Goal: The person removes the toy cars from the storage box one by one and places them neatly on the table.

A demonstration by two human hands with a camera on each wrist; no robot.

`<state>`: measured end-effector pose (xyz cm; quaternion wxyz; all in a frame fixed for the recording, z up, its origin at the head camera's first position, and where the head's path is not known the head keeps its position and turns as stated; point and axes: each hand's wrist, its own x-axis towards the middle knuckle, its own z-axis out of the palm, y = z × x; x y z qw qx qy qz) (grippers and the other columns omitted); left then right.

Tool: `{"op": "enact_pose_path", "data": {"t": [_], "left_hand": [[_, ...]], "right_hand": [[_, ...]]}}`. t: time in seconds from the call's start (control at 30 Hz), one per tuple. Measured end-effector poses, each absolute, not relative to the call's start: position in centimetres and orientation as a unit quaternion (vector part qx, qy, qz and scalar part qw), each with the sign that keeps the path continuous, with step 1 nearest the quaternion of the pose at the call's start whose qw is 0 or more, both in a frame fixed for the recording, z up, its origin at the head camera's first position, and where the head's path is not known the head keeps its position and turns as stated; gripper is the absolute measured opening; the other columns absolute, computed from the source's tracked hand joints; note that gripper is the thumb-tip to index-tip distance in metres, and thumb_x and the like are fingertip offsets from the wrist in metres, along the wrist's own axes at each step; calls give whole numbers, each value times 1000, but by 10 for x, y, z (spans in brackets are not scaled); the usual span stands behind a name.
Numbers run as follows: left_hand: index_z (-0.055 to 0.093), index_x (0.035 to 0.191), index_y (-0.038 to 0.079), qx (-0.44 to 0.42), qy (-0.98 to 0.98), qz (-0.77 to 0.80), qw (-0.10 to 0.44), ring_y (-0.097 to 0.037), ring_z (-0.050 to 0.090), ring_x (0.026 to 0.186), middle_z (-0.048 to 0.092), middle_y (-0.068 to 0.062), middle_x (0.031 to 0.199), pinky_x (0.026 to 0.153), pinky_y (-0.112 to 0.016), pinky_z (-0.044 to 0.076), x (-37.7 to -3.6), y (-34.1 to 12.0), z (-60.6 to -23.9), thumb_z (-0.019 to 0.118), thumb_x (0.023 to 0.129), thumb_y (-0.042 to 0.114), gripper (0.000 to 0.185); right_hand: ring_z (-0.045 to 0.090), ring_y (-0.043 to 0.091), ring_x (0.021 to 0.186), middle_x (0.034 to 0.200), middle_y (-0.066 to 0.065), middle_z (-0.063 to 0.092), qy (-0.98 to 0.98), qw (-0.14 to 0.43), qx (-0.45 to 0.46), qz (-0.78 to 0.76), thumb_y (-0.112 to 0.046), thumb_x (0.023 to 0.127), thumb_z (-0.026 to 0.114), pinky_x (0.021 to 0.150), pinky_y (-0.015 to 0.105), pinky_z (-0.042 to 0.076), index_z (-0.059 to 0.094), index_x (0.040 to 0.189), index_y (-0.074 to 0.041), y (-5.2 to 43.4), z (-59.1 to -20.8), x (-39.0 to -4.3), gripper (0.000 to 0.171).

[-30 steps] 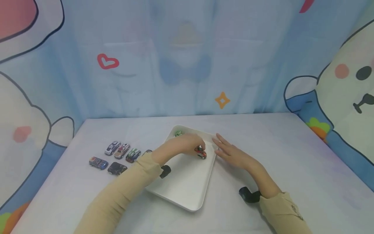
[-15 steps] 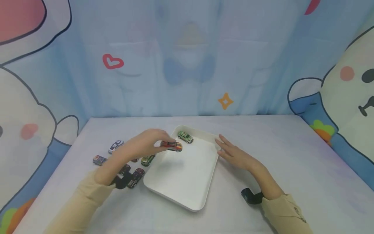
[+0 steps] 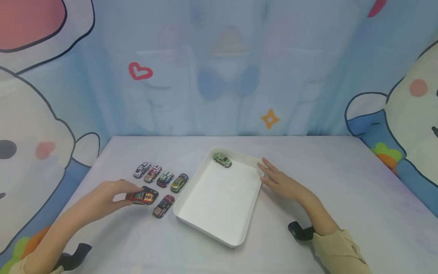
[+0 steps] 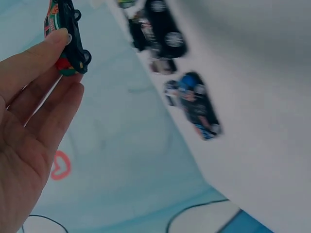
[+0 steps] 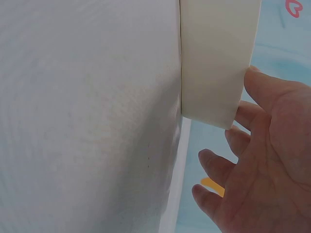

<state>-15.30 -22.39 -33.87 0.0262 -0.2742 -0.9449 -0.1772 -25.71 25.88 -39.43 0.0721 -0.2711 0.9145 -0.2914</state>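
My left hand (image 3: 109,196) pinches a red and orange toy car (image 3: 142,197) between thumb and fingers, left of the tray. The left wrist view shows this toy car (image 4: 71,24) raised, with its wheels turned toward the row of cars. At the tray's upper right edge, my right hand (image 3: 283,183) touches the rim with spread, relaxed fingers. In the right wrist view its fingertips are right at the wall of the white tray (image 5: 214,63). A green toy car (image 3: 222,160) sits in the far corner of the tray (image 3: 215,205).
Left of the tray stand a white car (image 3: 142,169), a white-and-red car (image 3: 153,174), a green-and-black car (image 3: 165,179), a yellow-green car (image 3: 179,183) and a black-red car (image 3: 164,206). A black car (image 3: 154,189) is partly hidden behind the held one. A blue car (image 4: 197,104) shows in the left wrist view.
My left hand has carried the red and orange car out of the tray, leftward over the other cars. The right hand stays at the tray's rim. The head view has shifted slightly.
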Motion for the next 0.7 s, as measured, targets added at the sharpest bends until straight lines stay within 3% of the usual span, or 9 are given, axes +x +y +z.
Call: {"op": "enact_pose_path", "data": {"t": [0.37, 0.7], "left_hand": [[70, 105, 9, -286, -942, -172, -22, -26, 62, 97, 68, -3, 103, 82, -39, 51, -159, -247, -378, 75, 73, 3, 33], [69, 101, 9, -291, -952, -89, -14, -24, 62, 96, 67, -4, 100, 83, -38, 51, -162, -239, -388, 73, 74, -1, 29]], "right_hand": [[8, 45, 135, 152, 23, 3, 915, 70, -270, -292, -30, 101, 41, 103, 63, 13, 22, 146, 2, 261, -398, -258, 58], [7, 45, 135, 152, 24, 3, 913, 67, -276, -295, -30, 101, 41, 103, 64, 13, 23, 146, 2, 259, -396, -259, 58]]}}
